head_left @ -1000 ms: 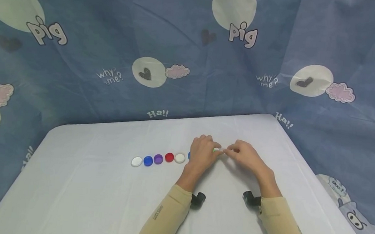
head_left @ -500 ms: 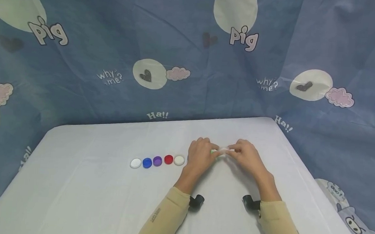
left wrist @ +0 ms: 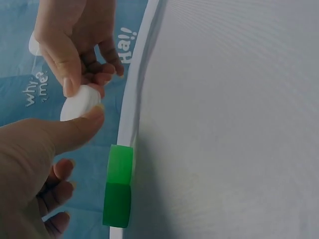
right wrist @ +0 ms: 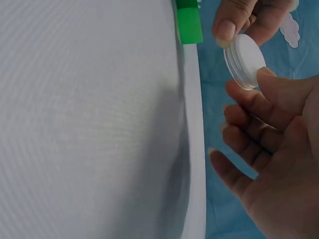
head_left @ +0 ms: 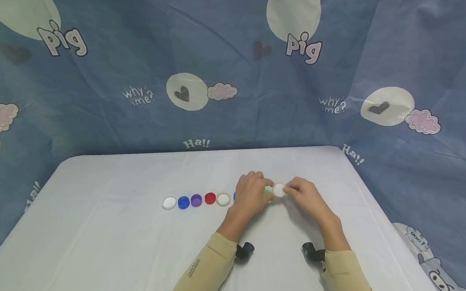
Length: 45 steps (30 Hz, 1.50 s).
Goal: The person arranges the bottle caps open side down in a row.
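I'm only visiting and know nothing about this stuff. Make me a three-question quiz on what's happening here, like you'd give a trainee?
1. In the head view, which cap lies just left of the red cap?
a) yellow
b) purple
c) green

2. True or false: the left hand and the right hand both touch the white disc.

3. Fill in the colour: besides the disc, a coloured piece shows in both wrist views; it is ____.

Key
1. b, the purple cap
2. True; both wrist views show each thumb on it
3. green
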{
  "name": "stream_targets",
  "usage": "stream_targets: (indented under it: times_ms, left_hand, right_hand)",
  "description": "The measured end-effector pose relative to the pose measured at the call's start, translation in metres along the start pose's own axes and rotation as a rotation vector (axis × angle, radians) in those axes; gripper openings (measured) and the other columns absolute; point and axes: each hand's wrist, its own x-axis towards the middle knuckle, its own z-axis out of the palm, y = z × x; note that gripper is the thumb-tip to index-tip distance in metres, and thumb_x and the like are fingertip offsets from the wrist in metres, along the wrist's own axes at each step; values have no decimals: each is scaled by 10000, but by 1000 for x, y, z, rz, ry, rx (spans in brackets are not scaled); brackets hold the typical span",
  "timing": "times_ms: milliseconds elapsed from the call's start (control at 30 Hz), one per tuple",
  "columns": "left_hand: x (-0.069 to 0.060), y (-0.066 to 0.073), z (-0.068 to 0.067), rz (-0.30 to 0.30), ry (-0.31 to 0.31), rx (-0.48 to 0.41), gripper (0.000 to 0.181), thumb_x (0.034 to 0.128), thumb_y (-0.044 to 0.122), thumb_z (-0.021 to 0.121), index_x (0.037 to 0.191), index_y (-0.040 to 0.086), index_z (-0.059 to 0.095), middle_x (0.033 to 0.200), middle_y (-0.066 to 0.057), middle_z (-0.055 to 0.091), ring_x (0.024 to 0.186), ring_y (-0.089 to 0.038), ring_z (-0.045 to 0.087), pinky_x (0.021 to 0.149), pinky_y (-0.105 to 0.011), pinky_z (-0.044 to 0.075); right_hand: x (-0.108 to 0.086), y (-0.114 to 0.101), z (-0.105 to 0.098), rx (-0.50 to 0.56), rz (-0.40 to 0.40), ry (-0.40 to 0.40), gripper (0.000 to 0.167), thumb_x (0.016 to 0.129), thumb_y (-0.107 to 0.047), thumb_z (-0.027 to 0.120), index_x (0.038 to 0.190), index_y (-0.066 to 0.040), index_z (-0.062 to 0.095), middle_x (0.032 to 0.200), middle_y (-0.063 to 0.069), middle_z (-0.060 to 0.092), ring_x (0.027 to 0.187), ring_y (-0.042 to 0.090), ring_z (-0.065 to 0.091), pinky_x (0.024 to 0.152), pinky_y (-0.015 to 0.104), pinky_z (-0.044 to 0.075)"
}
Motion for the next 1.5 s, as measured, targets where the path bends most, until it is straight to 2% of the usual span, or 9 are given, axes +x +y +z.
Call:
stream_targets:
  times_ms: [167, 333, 433, 633, 900, 1267, 1500]
  left_hand:
    - [0, 0, -2, 29, 25, -11, 458, 779, 436, 820, 1215, 364, 701, 895, 76, 626, 762, -120, 492, 713, -280, 395]
    - [0, -1, -5, 46, 38, -6, 443, 786, 423, 819, 1212, 377, 705, 864, 72, 604, 747, -126, 481, 692, -279, 389]
    - [0, -1, -6, 41, 20, -3, 424, 797, 438, 805, 1205, 374, 710, 860, 70, 605, 754, -128, 485, 700, -282, 395]
    - [-1, -2, -5, 23, -35, -31, 410, 808, 457, 788, 1200, 363, 715, 858, 66, 619, 759, -129, 487, 709, -288, 402]
    - [0, -5, -1, 9, -29, -65, 418, 792, 505, 778, 1177, 346, 735, 849, 51, 659, 735, -130, 513, 676, -286, 399]
    - [0, -4, 2, -21, -37, -92, 415, 779, 530, 782, 1142, 330, 754, 851, 48, 668, 750, -137, 551, 681, -289, 413]
    - [1, -3, 3, -47, -63, -65, 382, 788, 519, 783, 1117, 327, 762, 846, 39, 667, 749, -144, 568, 676, -301, 437]
  right_hand:
    - [0, 1, -2, 36, 12, -31, 239, 998, -192, 569, 1007, -29, 743, 941, 101, 667, 802, 179, 508, 737, 314, 426]
    - [-1, 2, -3, 37, -6, -58, 219, 987, -175, 588, 1034, -37, 752, 910, 90, 645, 787, 174, 491, 721, 309, 421]
    - [-1, 3, -3, 17, -29, -71, 207, 955, -157, 636, 1083, -40, 749, 882, 75, 622, 781, 169, 483, 705, 307, 412]
    - [-1, 2, -1, -19, -73, -40, 357, 882, -154, 730, 1224, -56, 701, 806, 39, 551, 756, 171, 462, 669, 312, 399]
    - [-1, 1, 0, -23, -124, 6, 368, 835, -152, 780, 1193, -88, 727, 760, 17, 538, 729, 169, 446, 644, 308, 392]
    - [2, 2, 4, -89, -105, 12, 353, 847, -187, 774, 1186, -100, 733, 734, 18, 507, 701, 167, 423, 627, 312, 368]
    - [3, -2, 8, -153, -62, -4, 340, 855, -210, 759, 1177, -104, 736, 738, 22, 530, 693, 170, 436, 619, 305, 371]
